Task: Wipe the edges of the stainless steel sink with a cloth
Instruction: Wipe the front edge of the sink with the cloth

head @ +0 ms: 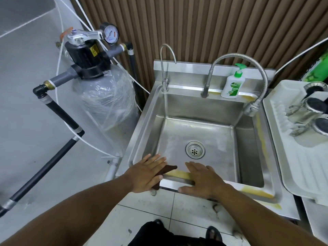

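Observation:
The stainless steel sink fills the middle of the head view, with yellowish smears along its front, right and back edges. A dark brown cloth lies on the front edge near the left corner. My left hand presses flat on the cloth, fingers spread, covering most of it. Just to the right, my right hand rests flat on the front rim with fingers apart and nothing in it, over part of a yellow smear.
A hand-soap pump bottle stands on the back ledge between a small tap and a flexible spray faucet. A white drainer tray with metal jugs sits right. A wrapped filter tank and pipes stand left.

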A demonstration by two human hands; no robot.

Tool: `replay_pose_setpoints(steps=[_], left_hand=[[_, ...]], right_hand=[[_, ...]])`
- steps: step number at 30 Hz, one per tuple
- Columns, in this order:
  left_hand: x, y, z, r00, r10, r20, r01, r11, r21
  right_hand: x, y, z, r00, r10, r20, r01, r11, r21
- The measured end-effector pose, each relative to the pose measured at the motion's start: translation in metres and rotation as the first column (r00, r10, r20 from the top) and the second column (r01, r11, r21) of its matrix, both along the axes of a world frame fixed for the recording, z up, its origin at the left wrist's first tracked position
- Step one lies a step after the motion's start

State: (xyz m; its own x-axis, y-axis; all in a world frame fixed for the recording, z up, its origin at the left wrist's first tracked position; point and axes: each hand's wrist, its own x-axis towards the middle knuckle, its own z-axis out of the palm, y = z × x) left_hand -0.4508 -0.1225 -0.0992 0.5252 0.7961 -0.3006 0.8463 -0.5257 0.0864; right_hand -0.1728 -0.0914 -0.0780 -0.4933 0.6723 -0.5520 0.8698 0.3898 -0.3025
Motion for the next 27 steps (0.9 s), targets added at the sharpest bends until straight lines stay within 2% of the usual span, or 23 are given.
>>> replay_pose_setpoints(steps=[11, 13, 18, 27], left_hand=[[0.035, -0.012, -0.010, 0.995, 0.087, 0.045, -0.089, 0.995, 0.038], [0.048, -0.012, -0.012, 0.996, 0.079, 0.033, -0.080, 0.996, 0.041], [0.051, -0.011, -0.008, 0.993, 0.097, 0.069, -0.098, 0.995, 0.020], [0.008, -0.018, -0.001, 0.997, 0.065, 0.047, -0.066, 0.998, 0.023]], right_hand=[[0.035, -0.023, -0.010, 0.991, -0.128, -0.025, 0.130, 0.986, 0.107], [0.035, -0.023, -0.011, 0.991, -0.130, -0.032, 0.133, 0.984, 0.117], [0.036, -0.018, -0.015, 0.994, -0.058, -0.096, 0.081, 0.963, 0.257], [0.041, -0.017, -0.008, 0.994, -0.050, -0.100, 0.071, 0.972, 0.225]])
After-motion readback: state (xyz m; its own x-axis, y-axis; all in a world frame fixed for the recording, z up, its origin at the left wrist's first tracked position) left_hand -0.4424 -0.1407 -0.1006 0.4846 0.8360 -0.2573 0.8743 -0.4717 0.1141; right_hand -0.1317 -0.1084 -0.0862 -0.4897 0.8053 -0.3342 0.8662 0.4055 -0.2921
